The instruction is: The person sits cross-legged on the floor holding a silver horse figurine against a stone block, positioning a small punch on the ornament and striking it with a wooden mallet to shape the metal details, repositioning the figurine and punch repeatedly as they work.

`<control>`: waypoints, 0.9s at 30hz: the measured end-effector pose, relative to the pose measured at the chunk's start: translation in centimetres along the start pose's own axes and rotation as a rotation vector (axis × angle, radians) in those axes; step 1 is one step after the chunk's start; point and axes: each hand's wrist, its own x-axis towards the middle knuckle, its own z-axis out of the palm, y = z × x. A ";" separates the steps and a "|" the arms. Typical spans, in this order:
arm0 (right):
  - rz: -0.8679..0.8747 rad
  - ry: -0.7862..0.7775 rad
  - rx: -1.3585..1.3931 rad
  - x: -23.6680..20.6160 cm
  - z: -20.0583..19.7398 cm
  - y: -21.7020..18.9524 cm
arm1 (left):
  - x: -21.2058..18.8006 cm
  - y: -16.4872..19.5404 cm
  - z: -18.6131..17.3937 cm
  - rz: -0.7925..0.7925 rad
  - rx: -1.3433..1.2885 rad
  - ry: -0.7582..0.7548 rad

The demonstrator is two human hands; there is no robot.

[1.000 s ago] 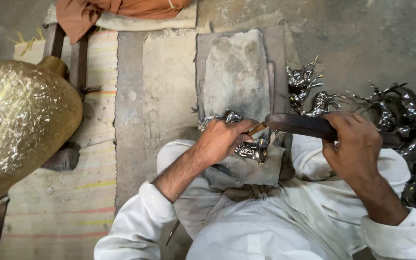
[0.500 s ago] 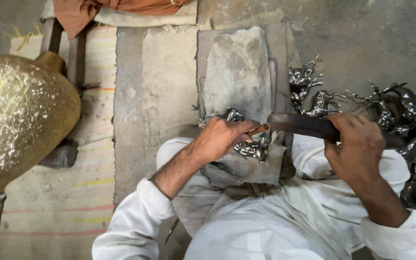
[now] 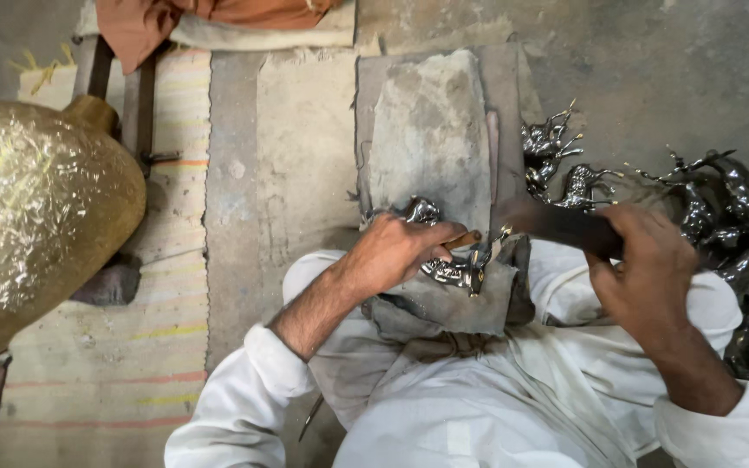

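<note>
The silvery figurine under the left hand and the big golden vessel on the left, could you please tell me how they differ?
The silvery figurine is small, dark-bright and spiky in outline; the golden vessel is large, rounded and smooth in outline, with a finely textured skin. The figurine lies on a grey cloth pad over the person's lap, pinned by the left hand, while the vessel stands off to the side, untouched. Both are shiny metal.

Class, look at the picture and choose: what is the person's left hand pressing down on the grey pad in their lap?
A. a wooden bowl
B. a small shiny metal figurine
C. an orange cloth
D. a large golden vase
B: the left hand holds a small shiny metal figurine against the grey pad, while the right hand grips a dark tool.
</note>
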 end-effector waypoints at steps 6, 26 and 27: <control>-0.053 -0.054 -0.203 0.2 -0.1 -0.7 | -0.1 -0.1 -0.4 0.063 -0.122 0.042; 1.036 -0.266 0.985 -7.6 9.3 6.7 | -15.6 -6.2 4.5 -0.582 -0.864 1.073; 1.130 -0.272 0.991 -8.0 9.8 6.5 | -16.4 -6.1 5.8 -0.659 -0.864 1.033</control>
